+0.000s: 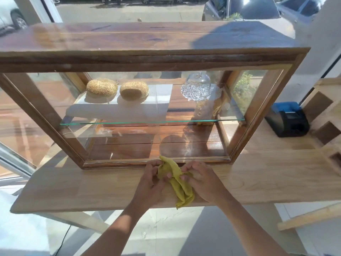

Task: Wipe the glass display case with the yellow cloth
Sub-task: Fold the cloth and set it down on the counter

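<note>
Yellow cloth [175, 182] hung bunched between my left hand [152, 179] and right hand [200, 179], fingers [184, 177] clamped on it, above the table [92, 187]; glass display case [129, 111] stood just beyond, equally near both.

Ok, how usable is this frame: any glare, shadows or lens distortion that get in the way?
Head view: hard sunlight; pale glare washes the wood-framed glass display case at its top left, and reflections streak the front pane. A rounded shadow darkens its top right. Wide-angle bending curves the pale wooden counter. The crumpled yellow cloth, left hand and right hand are evenly lit and sharp.
</note>
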